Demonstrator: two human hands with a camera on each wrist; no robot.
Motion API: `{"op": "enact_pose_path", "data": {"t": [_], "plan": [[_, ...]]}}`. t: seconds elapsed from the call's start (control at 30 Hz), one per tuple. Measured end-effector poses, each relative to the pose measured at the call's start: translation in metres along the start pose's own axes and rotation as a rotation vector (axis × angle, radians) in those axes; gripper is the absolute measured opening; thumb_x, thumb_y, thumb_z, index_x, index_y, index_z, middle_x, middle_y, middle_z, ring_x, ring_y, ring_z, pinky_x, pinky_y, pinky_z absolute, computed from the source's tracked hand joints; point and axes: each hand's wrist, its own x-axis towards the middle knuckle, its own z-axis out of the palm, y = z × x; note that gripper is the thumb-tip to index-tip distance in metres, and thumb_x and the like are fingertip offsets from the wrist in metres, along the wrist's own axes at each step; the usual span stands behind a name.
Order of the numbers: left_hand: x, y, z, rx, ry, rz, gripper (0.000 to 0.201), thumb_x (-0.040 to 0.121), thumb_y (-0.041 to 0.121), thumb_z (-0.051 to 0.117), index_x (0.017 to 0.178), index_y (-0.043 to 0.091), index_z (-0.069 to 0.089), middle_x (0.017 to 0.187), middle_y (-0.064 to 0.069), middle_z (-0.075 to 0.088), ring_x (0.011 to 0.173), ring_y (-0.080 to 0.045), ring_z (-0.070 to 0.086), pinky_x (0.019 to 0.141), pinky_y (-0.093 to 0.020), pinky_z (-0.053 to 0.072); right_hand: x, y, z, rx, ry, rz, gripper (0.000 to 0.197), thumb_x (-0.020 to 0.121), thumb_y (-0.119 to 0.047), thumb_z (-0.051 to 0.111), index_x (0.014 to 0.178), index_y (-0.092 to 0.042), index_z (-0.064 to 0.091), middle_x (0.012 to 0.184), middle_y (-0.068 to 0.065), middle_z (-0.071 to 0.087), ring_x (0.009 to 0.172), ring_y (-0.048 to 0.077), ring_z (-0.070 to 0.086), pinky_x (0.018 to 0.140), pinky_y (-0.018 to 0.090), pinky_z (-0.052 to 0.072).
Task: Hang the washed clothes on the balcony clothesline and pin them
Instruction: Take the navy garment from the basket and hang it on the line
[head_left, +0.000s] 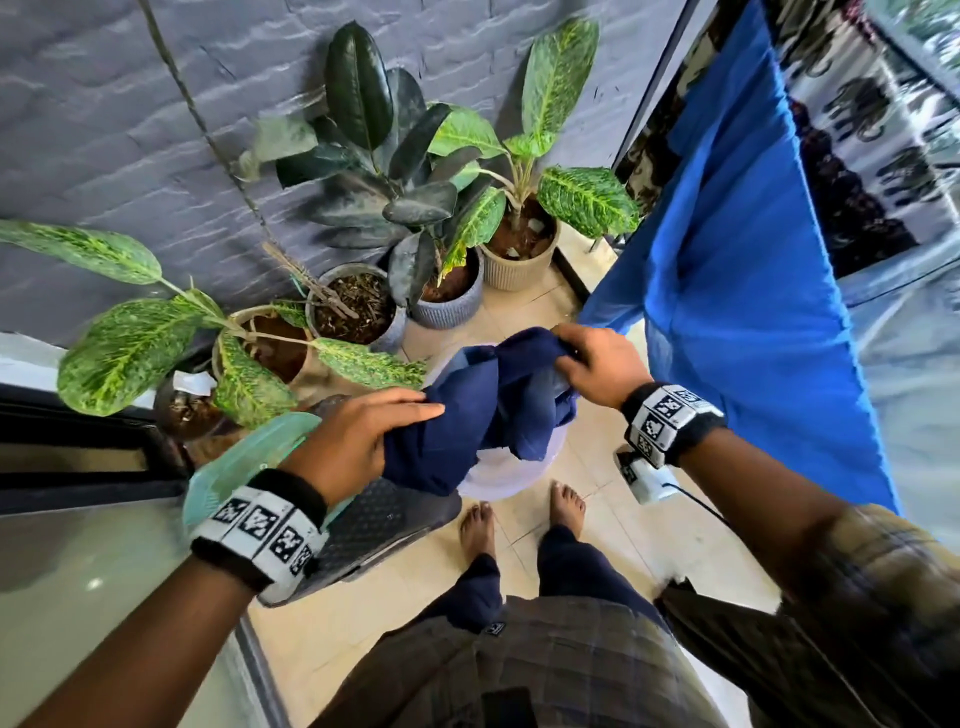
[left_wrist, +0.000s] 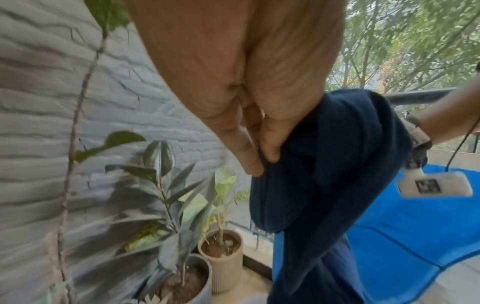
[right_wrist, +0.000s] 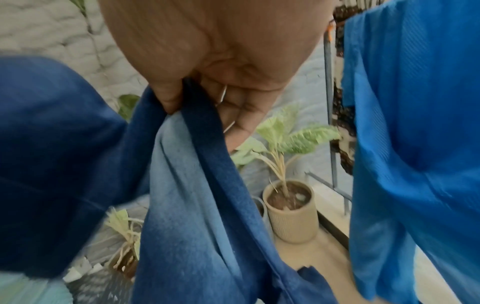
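Note:
A bunched navy-blue garment (head_left: 478, 410) hangs between both hands above a pale round tub (head_left: 498, 478) on the floor. My left hand (head_left: 363, 441) holds its near left part; in the left wrist view thumb and fingers (left_wrist: 249, 160) pinch a seam of the navy garment (left_wrist: 324, 164). My right hand (head_left: 597, 364) grips the far upper end, fingers curled round a fold. The right wrist view shows that fist (right_wrist: 207, 92) clutching the navy garment (right_wrist: 197, 195), whose inner side is paler blue. A bright blue cloth (head_left: 737, 270) hangs at the right.
Several potted plants (head_left: 395, 218) stand along the grey brick wall (head_left: 104, 104) ahead and to the left. A patterned dark-and-white cloth (head_left: 857, 145) hangs behind the blue one. A dark mat (head_left: 374, 525) and a pale green basket (head_left: 244, 462) lie under my left arm. My bare feet (head_left: 519, 514) stand on beige tiles.

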Motion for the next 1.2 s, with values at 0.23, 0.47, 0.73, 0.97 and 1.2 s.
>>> {"op": "enact_pose_path", "data": {"t": [0.23, 0.47, 0.73, 0.97, 1.2], "plan": [[0.027, -0.006, 0.047, -0.023, -0.098, -0.159, 0.048, 0.085, -0.01, 0.057, 0.127, 0.01, 0.067, 0.123, -0.011, 0.068, 0.111, -0.029, 0.063, 0.092, -0.026, 0.044, -0.004, -0.03, -0.035, 0.13, 0.228, 0.145, 0.016, 0.07, -0.029, 0.049, 0.06, -0.024, 0.039, 0.051, 0.0, 0.038, 0.06, 0.025, 0.038, 0.056, 0.032, 0.034], [0.031, 0.014, 0.091, -0.206, -0.238, -0.348, 0.061, 0.095, 0.024, 0.064, 0.151, 0.013, 0.041, 0.141, -0.011, 0.057, 0.128, -0.027, 0.055, 0.091, -0.018, 0.036, -0.011, -0.062, -0.062, 0.228, 0.25, 0.104, 0.027, 0.071, -0.016, 0.06, 0.057, -0.019, 0.037, 0.05, -0.002, 0.034, 0.057, 0.022, 0.032, 0.052, 0.031, 0.029], [0.036, 0.001, 0.132, -0.359, -0.179, -0.583, 0.079, 0.084, 0.021, 0.079, 0.147, 0.0, 0.038, 0.144, -0.012, 0.051, 0.137, -0.025, 0.046, 0.095, -0.016, 0.029, -0.026, -0.086, -0.069, 0.33, 0.284, 0.098, 0.018, 0.068, -0.018, 0.058, 0.06, -0.023, 0.044, 0.051, -0.003, 0.041, 0.053, 0.021, 0.041, 0.051, 0.033, 0.04], [0.035, 0.006, 0.147, -0.325, -0.204, -0.517, 0.069, 0.07, 0.062, 0.069, 0.127, 0.024, 0.057, 0.121, 0.002, 0.069, 0.114, -0.02, 0.063, 0.098, -0.035, 0.049, -0.024, -0.083, -0.063, 0.57, 0.364, 0.198, 0.014, 0.067, -0.015, 0.058, 0.074, -0.005, 0.051, 0.066, 0.022, 0.055, 0.063, 0.044, 0.059, 0.053, 0.056, 0.051], [0.033, 0.009, 0.137, -0.441, -0.196, -0.499, 0.051, 0.079, 0.058, 0.05, 0.1, 0.014, 0.065, 0.101, 0.0, 0.072, 0.099, -0.023, 0.066, 0.09, -0.037, 0.053, -0.017, -0.061, -0.06, 0.644, 0.372, 0.333, 0.016, 0.076, -0.012, 0.06, 0.071, 0.003, 0.056, 0.054, 0.009, 0.053, 0.048, 0.023, 0.064, 0.051, 0.053, 0.056]]}}
